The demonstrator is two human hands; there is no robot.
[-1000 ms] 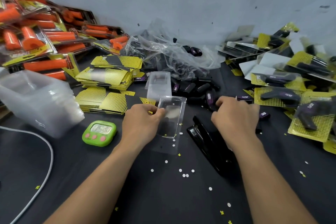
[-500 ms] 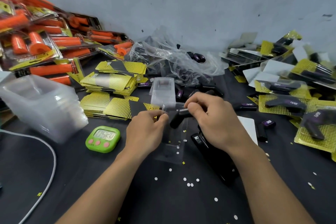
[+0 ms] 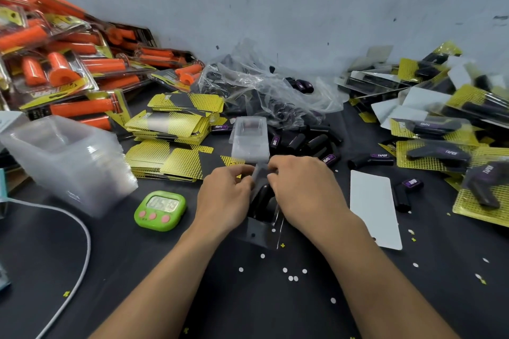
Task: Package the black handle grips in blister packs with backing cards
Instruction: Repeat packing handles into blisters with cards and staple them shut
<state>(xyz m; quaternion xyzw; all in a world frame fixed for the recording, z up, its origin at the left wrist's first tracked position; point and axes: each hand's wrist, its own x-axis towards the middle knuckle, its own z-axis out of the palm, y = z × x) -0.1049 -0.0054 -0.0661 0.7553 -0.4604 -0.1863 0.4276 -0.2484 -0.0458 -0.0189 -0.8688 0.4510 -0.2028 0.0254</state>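
A clear blister pack point(image 3: 261, 226) lies on the black table between my hands, with a black handle grip point(image 3: 261, 199) inside it. My left hand point(image 3: 224, 198) pinches the pack's upper left edge. My right hand point(image 3: 304, 192) grips its upper right edge, fingers curled over the grip. Loose black grips point(image 3: 305, 142) lie in a pile just behind. Yellow backing cards point(image 3: 170, 129) are stacked at back left, and another empty blister point(image 3: 250, 137) stands behind my hands.
A green timer point(image 3: 160, 210) sits left of my hands. Stacked clear blisters point(image 3: 68, 157) and a white cable point(image 3: 82, 245) are at left, orange grip packs point(image 3: 68, 71) behind them. A white card point(image 3: 374, 212) and finished black packs point(image 3: 440, 146) are at right. A crumpled plastic bag point(image 3: 264, 85) lies at back.
My right hand picked a black grip from the pile and brought it to the blister held by my left hand. The grip now sits in the blister, both hands at its top edge.
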